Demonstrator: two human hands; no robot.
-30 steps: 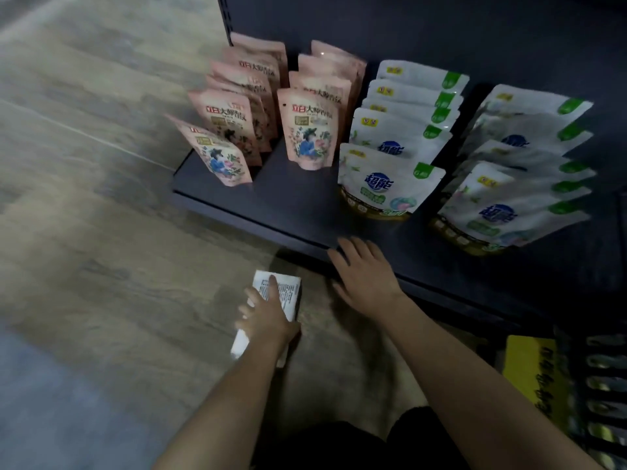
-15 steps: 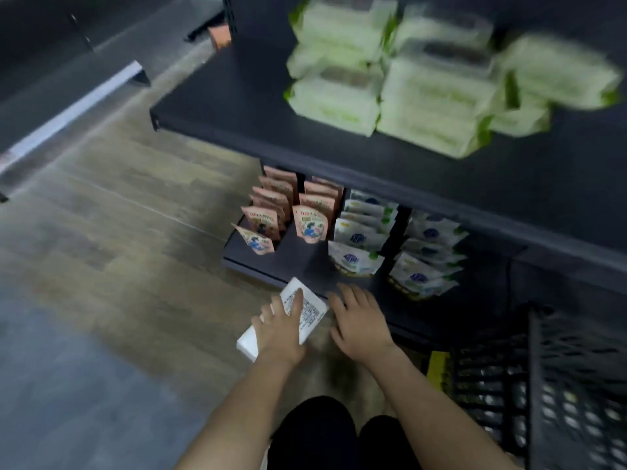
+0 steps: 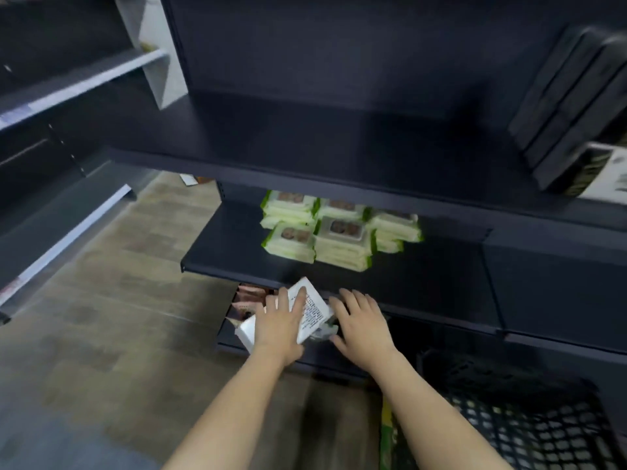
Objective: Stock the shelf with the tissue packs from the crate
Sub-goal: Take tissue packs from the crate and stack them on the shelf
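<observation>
Head view: since half a second ago the view has tilted upward, so a higher dark shelf (image 3: 305, 171) now fills the top, and the white tissue pack (image 3: 310, 308) has risen from floor level to the lip of the middle shelf (image 3: 237, 262). The left hand (image 3: 278, 325) grips that pack, fingers curled over its printed face. The right hand (image 3: 361, 325) hangs at the pack's 3 o'clock, fingers spread and relaxed, holding nothing. Green-edged tissue packs (image 3: 339, 232) sit stacked at 12 o'clock from the hands. The black crate (image 3: 529, 422) lies at 5 o'clock. Likely risk: the pack is tilted, held one-handed, so its corner could catch the shelf edge and slip free. Against the earlier frame, the pink pouches (image 3: 249, 300) are now nearly hidden behind the pack.
</observation>
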